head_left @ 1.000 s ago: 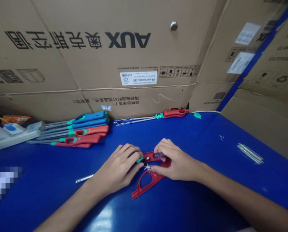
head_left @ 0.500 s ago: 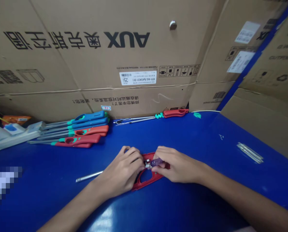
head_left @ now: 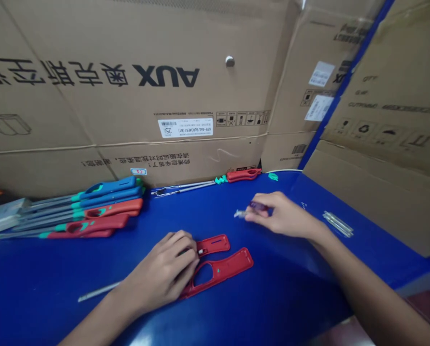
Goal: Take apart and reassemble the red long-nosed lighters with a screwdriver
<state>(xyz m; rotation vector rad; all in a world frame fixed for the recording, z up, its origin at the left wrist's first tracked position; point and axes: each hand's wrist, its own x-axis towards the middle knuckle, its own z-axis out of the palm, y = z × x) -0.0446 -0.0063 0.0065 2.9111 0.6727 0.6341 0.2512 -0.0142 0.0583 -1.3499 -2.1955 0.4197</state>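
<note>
My left hand (head_left: 171,269) is closed over the left ends of two red plastic handle shells, the smaller red shell (head_left: 217,244) behind and the larger red shell (head_left: 233,266) with an oval opening in front. A small white part shows beside its fingertips. A metal tube (head_left: 98,291) sticks out to the left from under that hand. Raised above the table to the right, my right hand (head_left: 278,214) pinches a dark purple translucent piece (head_left: 259,205) with a small pale end, blurred by motion.
Several lighters with blue and red handles (head_left: 107,209) lie at the left. At the back, by the cardboard wall (head_left: 128,110), is a red handle (head_left: 244,175) with metal rods (head_left: 196,185) and green pieces (head_left: 221,179). Thin clear sticks (head_left: 338,224) lie at the right.
My right hand has lifted away from the red shells, up and to the right, with the purple piece. Two shells now show apart. The camera view has shifted to the right.
</note>
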